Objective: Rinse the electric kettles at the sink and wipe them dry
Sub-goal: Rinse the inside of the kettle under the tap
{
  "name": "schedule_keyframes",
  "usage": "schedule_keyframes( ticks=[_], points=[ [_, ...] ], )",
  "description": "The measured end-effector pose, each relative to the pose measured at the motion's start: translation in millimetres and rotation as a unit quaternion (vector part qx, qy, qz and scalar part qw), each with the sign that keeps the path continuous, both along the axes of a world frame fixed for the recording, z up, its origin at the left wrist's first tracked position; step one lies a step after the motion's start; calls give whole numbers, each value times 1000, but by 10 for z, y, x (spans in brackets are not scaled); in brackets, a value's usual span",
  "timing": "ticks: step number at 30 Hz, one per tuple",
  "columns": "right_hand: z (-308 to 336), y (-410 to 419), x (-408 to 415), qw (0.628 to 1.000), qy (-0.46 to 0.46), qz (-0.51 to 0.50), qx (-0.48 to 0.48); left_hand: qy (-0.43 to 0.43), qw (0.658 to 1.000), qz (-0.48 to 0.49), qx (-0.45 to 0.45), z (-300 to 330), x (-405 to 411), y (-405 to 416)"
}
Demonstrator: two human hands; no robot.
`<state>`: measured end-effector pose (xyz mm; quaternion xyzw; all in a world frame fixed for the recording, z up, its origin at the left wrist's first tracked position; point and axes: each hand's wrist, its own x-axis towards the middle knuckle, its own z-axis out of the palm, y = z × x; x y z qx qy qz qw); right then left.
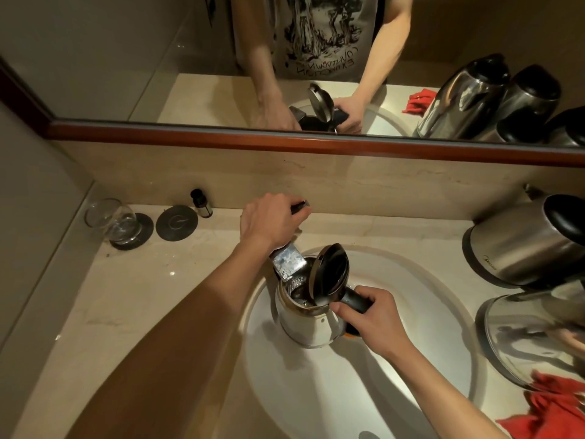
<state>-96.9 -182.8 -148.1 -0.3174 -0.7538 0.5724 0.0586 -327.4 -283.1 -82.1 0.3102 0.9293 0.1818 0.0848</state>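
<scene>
my right hand (368, 315) is wrapped around the black handle of the open kettle (305, 312), holding it upright in the white sink basin (411, 312), with the mouth right under the faucet spout (288, 260). the kettle lid (329, 274) is flipped up and stands nearly vertical between the spout and my knuckles. my left hand (272, 221) is up at the back of the counter, fingers curled over the faucet lever (299, 206), gripping it.

i can't tell for sure whether water is running; there is something glinting inside the kettle mouth, but no clear stream shows. so i judge this is the rinse step on this kettle, either just starting or about to end.

what's left looks like most of the job. two more steel kettles sit on the counter to my right: the far kettle (525, 239) by the wall with its black lid closed, and the near kettle (535, 337) closer to me. whether those are already rinsed i can't say from here. the red cloth (557, 410) lies bunched on the counter just beside the near kettle, not in either hand, so the kettle in the sink has not been wiped yet.

over on the left, well apart from the sink, there's a drinking glass (110, 221) on a dark coaster, a second coaster (176, 222) and a small dark bottle (201, 202).
</scene>
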Motion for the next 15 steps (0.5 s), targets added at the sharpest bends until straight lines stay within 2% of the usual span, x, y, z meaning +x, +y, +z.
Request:
schedule_keyframes(
  ticks=[15],
  points=[
    [70,-14,16,1000,10,-5,-8,8,1000,0,2,9,26,0]
  ],
)
